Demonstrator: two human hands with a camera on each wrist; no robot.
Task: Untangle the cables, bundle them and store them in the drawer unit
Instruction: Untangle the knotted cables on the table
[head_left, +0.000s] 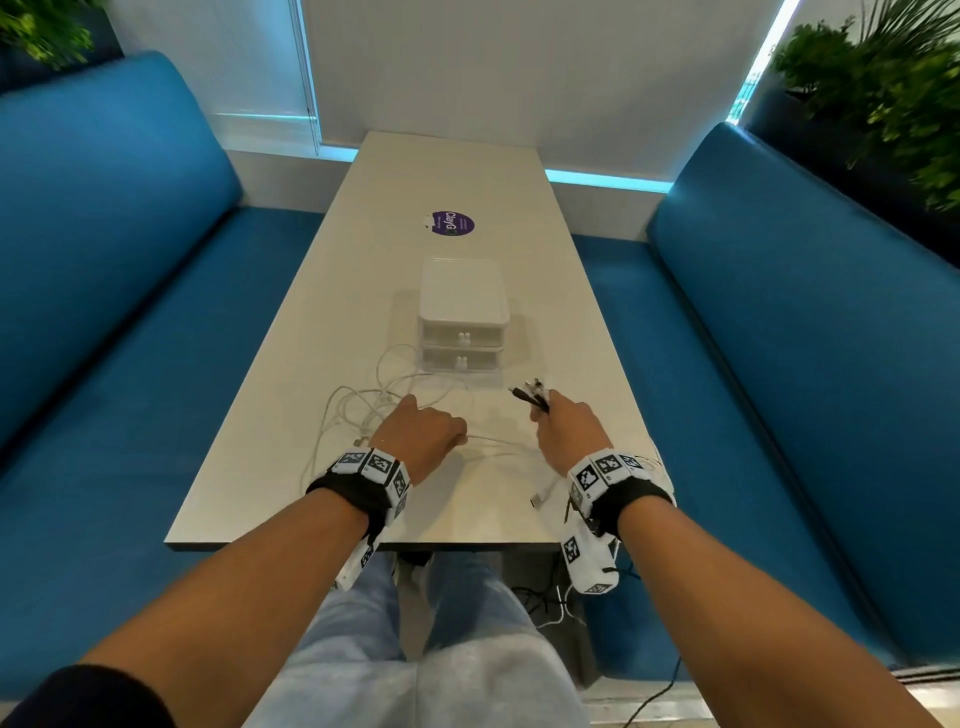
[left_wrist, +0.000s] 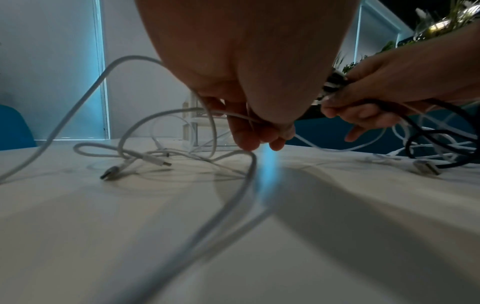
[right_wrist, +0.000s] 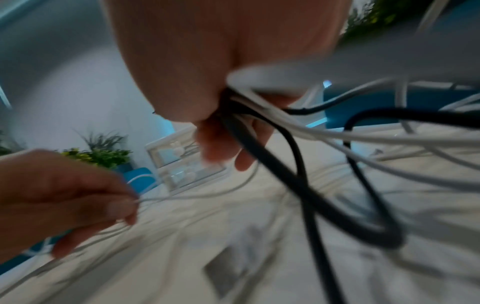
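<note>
Several cables (head_left: 363, 410) lie looped on the tabletop (head_left: 467, 176) just before the drawer unit (head_left: 462, 317). I have my right hand (head_left: 569, 428) clamped on a bunch of black and white ends, and my left hand (head_left: 421, 431) pinching one white strand (left_wrist: 241, 117) that runs sideways between the two hands. I judge pulling leftward should free it; both drawers look closed.

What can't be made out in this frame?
- Head view: left hand hides its own fingertips and grip.
- Right wrist view: motion blur smears the cable bundle; cable count unreadable.
- Drawer unit: contents unclear, fronts too small.
- Left wrist view: white cable runs off-frame.
</note>
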